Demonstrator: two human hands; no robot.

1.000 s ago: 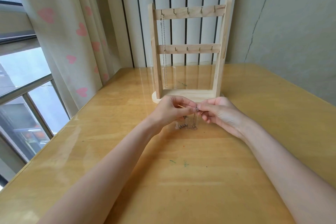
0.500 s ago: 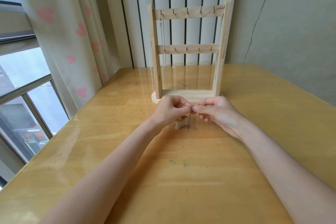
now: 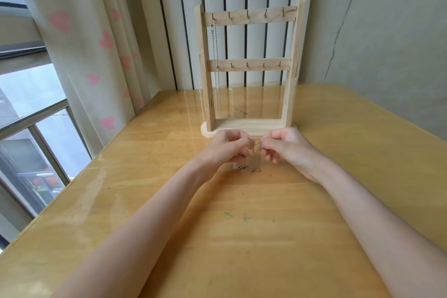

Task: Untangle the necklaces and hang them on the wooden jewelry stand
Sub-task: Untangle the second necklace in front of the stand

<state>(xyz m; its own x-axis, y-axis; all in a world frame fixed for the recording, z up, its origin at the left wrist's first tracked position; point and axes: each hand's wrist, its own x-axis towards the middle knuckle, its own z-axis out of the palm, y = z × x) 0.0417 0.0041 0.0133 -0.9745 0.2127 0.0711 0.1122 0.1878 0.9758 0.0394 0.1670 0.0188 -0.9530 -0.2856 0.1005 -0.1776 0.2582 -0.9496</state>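
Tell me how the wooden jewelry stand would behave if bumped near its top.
The tall pale wooden jewelry stand looks stiff but probably light. Its narrow flat base suggests it could tip backward. The thin silver chain hanging from the top-left hook would likely swing.

Stand: I see a pale, unpainted wooden jewelry stand (image 3: 249, 126) with small brass-coloured hooks (image 3: 248, 18).
Hung chain: silver chain (image 3: 216, 68).
Table: honey-yellow glossy table (image 3: 145, 176), green flecks.
Curtain: cream curtain (image 3: 79, 38), pink hearts.
Wall: grey-green wall (image 3: 387, 43).
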